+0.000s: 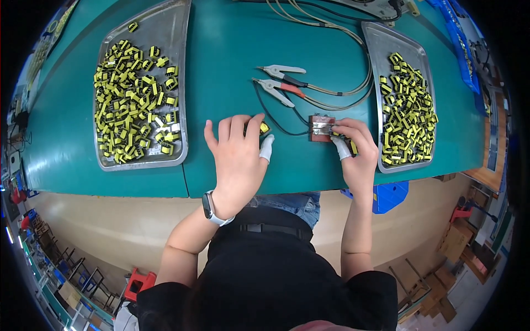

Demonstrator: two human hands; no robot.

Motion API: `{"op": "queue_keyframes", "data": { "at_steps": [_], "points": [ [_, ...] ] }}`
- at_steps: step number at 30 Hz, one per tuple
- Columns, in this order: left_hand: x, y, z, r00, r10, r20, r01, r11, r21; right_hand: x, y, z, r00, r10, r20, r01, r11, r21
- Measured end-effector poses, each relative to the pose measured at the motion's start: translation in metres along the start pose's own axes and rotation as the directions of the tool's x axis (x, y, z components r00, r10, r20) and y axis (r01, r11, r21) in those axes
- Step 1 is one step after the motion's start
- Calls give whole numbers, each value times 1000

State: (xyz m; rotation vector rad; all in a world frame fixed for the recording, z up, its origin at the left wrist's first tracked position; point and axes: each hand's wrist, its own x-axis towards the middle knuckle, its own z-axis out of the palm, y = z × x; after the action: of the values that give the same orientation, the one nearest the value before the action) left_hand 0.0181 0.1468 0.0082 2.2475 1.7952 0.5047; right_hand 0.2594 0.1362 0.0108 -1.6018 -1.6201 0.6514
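Note:
My left hand (238, 151) reaches over the table with its fingers bent, a white cover on the thumb. A small yellow-and-black transformer (264, 128) shows between its fingertips and thumb, partly hidden. Farther right, my right hand (358, 149), its thumb also covered in white, is closed at the right edge of a brown test block (322, 135) with bright metal contacts. It grips a small yellow-and-black transformer (354, 147), mostly hidden by the fingers. Whether that part touches the contacts, I cannot tell. Two dark wires run from the block toward the alligator clips.
Metal trays heaped with yellow-and-black transformers stand at left (185, 110) and right (377, 99). Between them lie a black-sleeved clip (284, 70) and a red-sleeved clip (276, 88). Their cables (353, 91) loop back toward an instrument (364, 6) at the far edge.

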Motion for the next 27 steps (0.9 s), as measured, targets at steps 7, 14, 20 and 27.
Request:
{"op": "queue_keyframes", "data": {
  "at_steps": [7, 14, 20, 27],
  "points": [
    [7, 1, -5, 1000, 8, -26, -10, 997, -74, 1, -5, 5, 998, -51, 47, 48, 997, 67],
    [3, 14, -24, 982, 178, -59, -185, 878, -442, -13, -14, 25, 803, 231, 549, -595, 260, 761],
    [-7, 19, -17, 980, 197, -19, -186, 885, -427, -17, -30, 45, 834, 346, 430, -546, 404, 734],
    [-21, -9, -21, 999, 12, 38, -7, 990, -144, 2, -6, 17, 897, 421, -135, -349, 862, 368]
  ]
}}
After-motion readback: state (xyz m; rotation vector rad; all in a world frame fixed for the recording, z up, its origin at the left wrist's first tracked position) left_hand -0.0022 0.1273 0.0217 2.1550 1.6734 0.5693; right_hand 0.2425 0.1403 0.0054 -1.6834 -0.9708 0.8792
